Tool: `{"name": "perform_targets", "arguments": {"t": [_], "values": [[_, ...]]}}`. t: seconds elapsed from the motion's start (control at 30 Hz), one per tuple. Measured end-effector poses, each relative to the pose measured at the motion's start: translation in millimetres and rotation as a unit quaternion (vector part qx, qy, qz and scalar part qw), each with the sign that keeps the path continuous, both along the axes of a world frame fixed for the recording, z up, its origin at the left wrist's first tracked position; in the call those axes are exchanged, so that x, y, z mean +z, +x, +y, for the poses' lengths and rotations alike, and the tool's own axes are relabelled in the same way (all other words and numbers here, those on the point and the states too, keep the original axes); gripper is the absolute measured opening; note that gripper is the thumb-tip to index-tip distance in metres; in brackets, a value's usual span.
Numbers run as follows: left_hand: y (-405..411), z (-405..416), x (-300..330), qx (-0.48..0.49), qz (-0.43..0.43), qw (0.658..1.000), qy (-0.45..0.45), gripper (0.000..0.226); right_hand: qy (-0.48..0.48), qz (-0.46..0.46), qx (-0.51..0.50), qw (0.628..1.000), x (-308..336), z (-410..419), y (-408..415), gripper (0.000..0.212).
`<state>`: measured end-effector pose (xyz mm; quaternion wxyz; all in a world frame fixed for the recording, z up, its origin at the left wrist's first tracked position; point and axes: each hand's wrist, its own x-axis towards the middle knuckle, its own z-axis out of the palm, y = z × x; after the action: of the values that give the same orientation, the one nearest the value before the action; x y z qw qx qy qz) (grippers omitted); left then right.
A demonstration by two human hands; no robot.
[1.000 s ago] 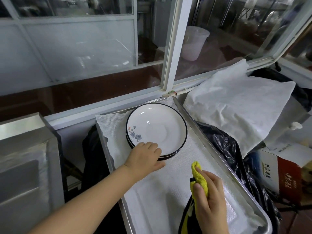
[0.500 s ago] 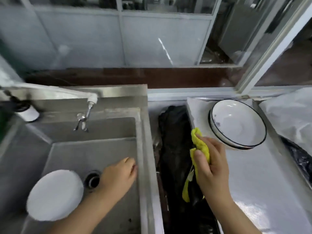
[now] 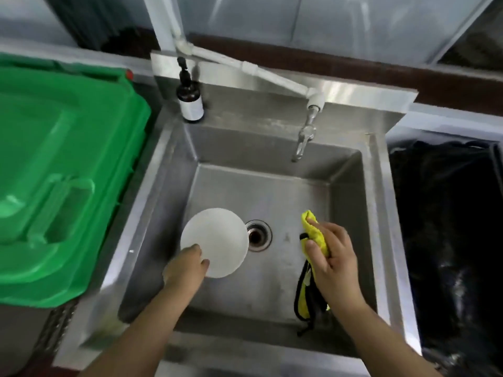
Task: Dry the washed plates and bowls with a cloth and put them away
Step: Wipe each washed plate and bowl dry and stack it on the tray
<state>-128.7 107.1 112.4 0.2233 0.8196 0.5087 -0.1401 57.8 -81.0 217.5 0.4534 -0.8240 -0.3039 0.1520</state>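
Observation:
A white round dish (image 3: 217, 240) lies in the steel sink (image 3: 272, 186), just left of the drain (image 3: 257, 235). My left hand (image 3: 185, 265) is at its near rim, thumb on top and fingers curled round the edge. My right hand (image 3: 334, 257) hovers over the sink's right half and grips a bunched yellow cloth (image 3: 315, 232) with black trim, whose tail hangs down below the hand. The tray with the dried plates is out of view.
A tap (image 3: 304, 137) reaches over the sink's back wall. A dark soap bottle (image 3: 189, 99) stands at the back left corner. A green bin lid (image 3: 62, 172) fills the left side. Black plastic sheeting (image 3: 449, 227) lies to the right of the sink.
My view swung left from the tray of plates to the sink. My left hand left the plate stack and reached the white dish. My right hand carried the cloth over the sink.

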Motion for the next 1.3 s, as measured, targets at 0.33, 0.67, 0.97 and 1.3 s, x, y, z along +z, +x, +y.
{"name": "perform_targets", "arguments": {"t": [0.33, 0.67, 0.97, 1.3], "values": [[-18, 30, -68, 0.307, -0.093, 0.938, -0.134, 0.037, -0.095, -0.011, 0.042, 0.995, -51, 55, -31, 0.034], [-27, 45, -87, 0.352, -0.077, 0.906, -0.222, 0.031, -0.114, 0.022, -0.002, 0.993, -63, 45, -34, 0.033], [-12, 29, -62, 0.565, -0.3, 0.694, -0.331, 0.042, -0.125, 0.019, -0.038, 0.991, -60, 29, -36, 0.03], [1, 24, -34, 0.47, -0.321, 0.785, -0.244, 0.036, -0.086, -0.011, -0.059, 0.994, -39, 1, -22, 0.031]]}}
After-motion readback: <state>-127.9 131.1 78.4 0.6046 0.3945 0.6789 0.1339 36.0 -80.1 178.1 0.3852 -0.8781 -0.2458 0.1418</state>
